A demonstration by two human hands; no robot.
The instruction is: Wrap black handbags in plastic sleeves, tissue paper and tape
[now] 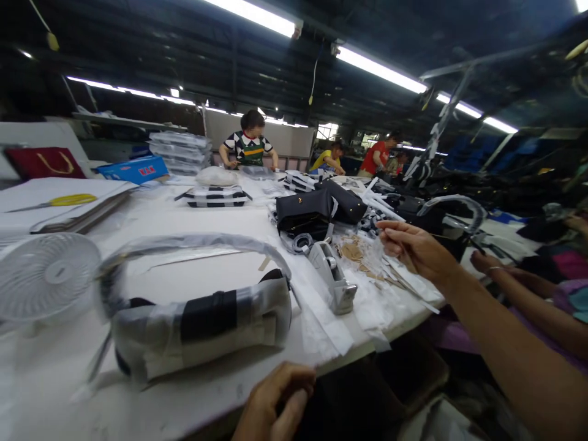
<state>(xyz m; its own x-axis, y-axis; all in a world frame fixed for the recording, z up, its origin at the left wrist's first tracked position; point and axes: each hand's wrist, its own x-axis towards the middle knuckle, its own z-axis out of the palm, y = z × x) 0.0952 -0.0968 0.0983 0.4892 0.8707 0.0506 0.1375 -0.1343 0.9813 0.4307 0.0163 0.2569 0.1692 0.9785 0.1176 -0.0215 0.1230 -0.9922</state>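
Observation:
My left hand (278, 401) is at the table's front edge, its fingers curled in beside the thumb; whatever it may hold is hidden. Raised over the right part of the table, my right hand (413, 248) has its fingers pinched together, and anything between them is too small to name. A bag (209, 315) wrapped in white and clear covering with a dark band lies left of centre, beyond my left hand. Its wrapped handle (197, 240) arches up behind it. Between my hands and further back stands a grey tape dispenser (333, 278).
A white fan (55, 272) stands at the left, near yellow scissors (73, 199) on stacked sheets. Black bags (305, 211) and paper scraps (356, 251) lie behind the dispenser. Another person's arm (519, 288) reaches in at the right. A person (248, 144) works across the table (184, 217).

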